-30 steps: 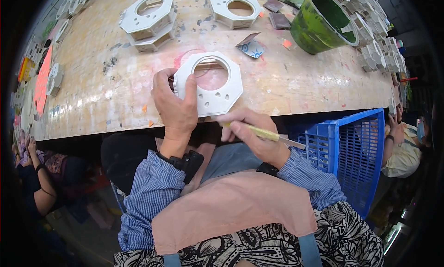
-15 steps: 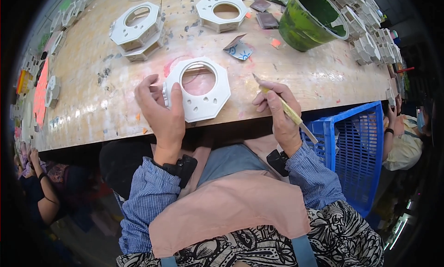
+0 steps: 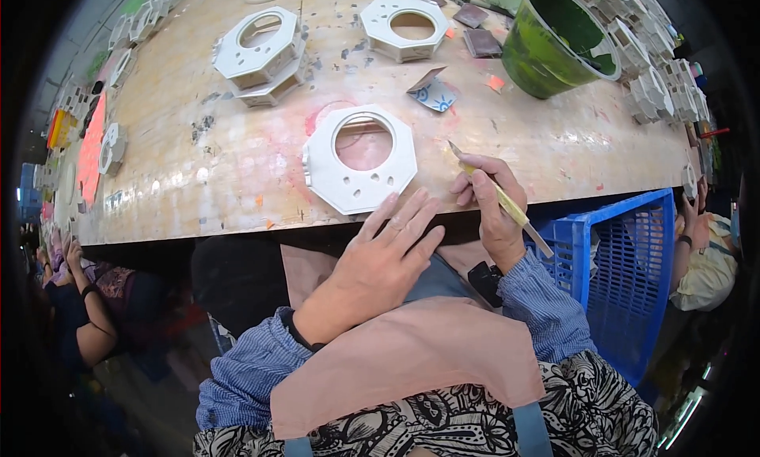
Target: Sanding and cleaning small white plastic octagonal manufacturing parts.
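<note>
A white octagonal piece [image 3: 328,178] with a round hole and several small openings lies on the table near its front edge. My left hand [image 3: 388,251] is spread just in front of it, fingers apart, the fingertips at its lower right edge; whether they touch it I cannot tell. In my right hand [image 3: 499,208] is a craft knife [image 3: 511,206] with a yellowish wrapped handle. Its pointed blade is up and to the left, right of the white piece and apart from it.
Farther back stand more white octagonal pieces [image 3: 257,49], two of them stacked. A green-stained bucket [image 3: 546,53], sandpaper squares [image 3: 481,43] and a folded paper scrap [image 3: 435,97] lie at the right. A blue crate [image 3: 625,275] stands below the table edge. Other people sit at both sides.
My left hand has let go of the white piece's left side and moved right and nearer to me. The right hand still holds the knife. The whole view has shifted slightly.
</note>
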{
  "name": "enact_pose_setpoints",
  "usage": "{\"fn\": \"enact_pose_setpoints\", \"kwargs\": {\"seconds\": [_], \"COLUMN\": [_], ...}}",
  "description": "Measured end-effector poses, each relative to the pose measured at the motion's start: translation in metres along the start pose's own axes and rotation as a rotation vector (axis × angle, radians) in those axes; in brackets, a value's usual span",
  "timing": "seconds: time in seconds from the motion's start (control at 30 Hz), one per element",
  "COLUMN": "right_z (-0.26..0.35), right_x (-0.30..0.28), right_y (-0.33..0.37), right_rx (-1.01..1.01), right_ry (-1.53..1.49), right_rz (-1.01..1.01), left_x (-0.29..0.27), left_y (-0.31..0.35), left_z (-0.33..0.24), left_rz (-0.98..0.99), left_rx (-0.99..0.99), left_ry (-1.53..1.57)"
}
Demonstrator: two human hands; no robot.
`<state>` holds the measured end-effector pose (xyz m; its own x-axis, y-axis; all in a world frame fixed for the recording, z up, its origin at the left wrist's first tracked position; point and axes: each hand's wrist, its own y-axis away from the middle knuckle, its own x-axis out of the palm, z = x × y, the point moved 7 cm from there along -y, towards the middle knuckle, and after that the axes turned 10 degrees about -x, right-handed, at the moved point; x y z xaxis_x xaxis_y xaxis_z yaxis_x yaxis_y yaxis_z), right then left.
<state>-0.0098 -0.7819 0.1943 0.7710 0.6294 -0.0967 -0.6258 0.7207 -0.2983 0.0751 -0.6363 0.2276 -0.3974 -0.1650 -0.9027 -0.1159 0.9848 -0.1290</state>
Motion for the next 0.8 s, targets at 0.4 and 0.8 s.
{"fn": "enact_pose_setpoints", "kwargs": {"seconds": [0.4, 0.8], "right_z": [0.003, 0.018], "right_x": [0.003, 0.022], "right_y": [-0.002, 0.005], "right_rx": [-0.058, -0.039], "right_ry": [0.085, -0.155], "right_rz": [0.048, 0.056], "left_x": [-0.054, -0.056], "left_y": [0.050, 0.050], "left_z": [0.053, 0.075], "left_rz": [-0.508, -0.610], "left_rx": [-0.377, -0.633], "left_ry": [0.178, 0.250]}}
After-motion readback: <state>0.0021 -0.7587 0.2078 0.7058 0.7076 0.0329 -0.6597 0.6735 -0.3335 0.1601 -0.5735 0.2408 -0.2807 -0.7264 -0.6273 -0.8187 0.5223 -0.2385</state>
